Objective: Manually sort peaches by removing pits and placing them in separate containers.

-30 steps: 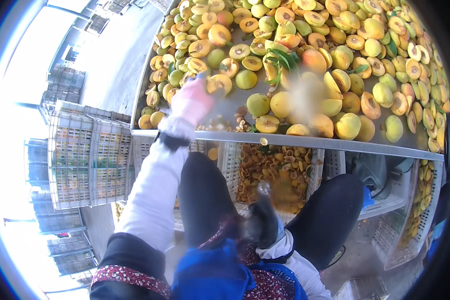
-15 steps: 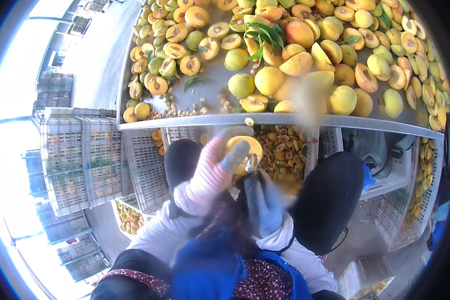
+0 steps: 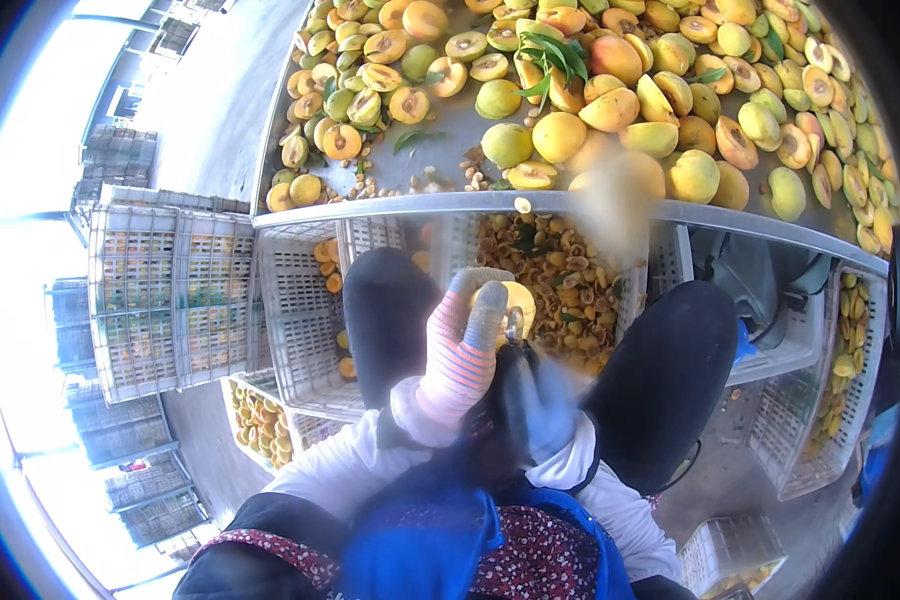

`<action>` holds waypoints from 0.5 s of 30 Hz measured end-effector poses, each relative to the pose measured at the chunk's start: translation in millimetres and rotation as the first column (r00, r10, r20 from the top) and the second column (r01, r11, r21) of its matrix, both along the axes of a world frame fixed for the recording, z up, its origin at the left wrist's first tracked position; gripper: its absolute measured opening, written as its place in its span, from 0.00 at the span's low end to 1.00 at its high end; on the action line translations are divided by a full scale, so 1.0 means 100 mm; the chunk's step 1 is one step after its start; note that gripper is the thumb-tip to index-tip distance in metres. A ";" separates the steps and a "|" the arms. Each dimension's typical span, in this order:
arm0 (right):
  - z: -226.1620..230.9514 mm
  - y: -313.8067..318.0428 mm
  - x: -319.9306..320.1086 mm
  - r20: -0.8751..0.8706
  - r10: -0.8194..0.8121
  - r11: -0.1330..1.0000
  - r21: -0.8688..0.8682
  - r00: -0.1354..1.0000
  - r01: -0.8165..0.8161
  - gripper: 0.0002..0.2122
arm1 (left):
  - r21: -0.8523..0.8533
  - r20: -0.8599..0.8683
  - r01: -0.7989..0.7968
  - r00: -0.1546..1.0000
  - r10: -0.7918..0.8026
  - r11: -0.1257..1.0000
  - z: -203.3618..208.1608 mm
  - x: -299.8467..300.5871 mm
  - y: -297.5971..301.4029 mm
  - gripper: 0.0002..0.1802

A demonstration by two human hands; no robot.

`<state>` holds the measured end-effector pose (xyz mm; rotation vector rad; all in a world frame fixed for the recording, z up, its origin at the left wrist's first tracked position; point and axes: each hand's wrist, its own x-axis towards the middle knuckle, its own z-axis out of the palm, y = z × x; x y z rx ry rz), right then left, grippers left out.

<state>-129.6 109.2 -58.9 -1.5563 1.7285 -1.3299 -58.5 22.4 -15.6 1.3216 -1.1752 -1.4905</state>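
Note:
My left hand [image 3: 460, 350], in a pink-striped glove with grey fingertips, grips a yellow peach half [image 3: 519, 296] between thumb and fingers. In my right hand [image 3: 548, 415], gloved in blue-grey and blurred, is a pitting tool with a small metal loop [image 3: 515, 324] at its tip. The loop meets the near side of the peach half; how deep it sits in the flesh I cannot tell. Both hands are over my lap, below the table's near edge. Beneath them a crate holds many pits and scraps [image 3: 560, 285].
A metal table [image 3: 370, 207] carries whole and halved peaches [image 3: 559, 136], loose pits and leaves. Crates [image 3: 305, 300] stand left of my knees, taller stacks [image 3: 135, 295] beyond. On the right, a crate [image 3: 795, 345] holds a grey-green bag. A pale blur [image 3: 620, 205] covers part of the table edge.
The view has shifted, so table and crates sit differently in it. My left fingers now wrap further over the peach half, showing less of it. The loop stays against the fruit.

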 end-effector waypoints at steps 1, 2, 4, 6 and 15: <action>-0.01 -0.01 -0.04 0.154 0.061 0.997 0.036 0.986 -0.068 0.10 | -0.016 0.030 0.011 0.999 -0.011 1.000 -0.07 0.04 0.01 0.11; -0.01 -0.01 -0.05 0.278 0.094 0.988 0.091 0.956 -0.124 0.10 | -0.008 0.046 0.018 0.999 -0.018 1.000 -0.07 0.04 0.02 0.11; 0.01 -0.01 -0.08 0.486 0.089 0.952 0.214 0.870 -0.217 0.10 | 0.010 0.076 0.033 0.997 -0.033 0.999 -0.06 0.05 0.04 0.10; 0.03 0.00 -0.04 0.426 0.071 0.958 0.222 0.902 -0.180 0.09 | -0.041 0.051 -0.015 0.999 0.017 0.999 -0.09 0.05 0.08 0.11; -0.07 0.02 0.11 -0.030 -0.126 0.987 -0.103 0.992 0.123 0.11 | -0.224 0.087 -0.038 0.994 0.059 0.974 -0.10 0.01 0.21 0.13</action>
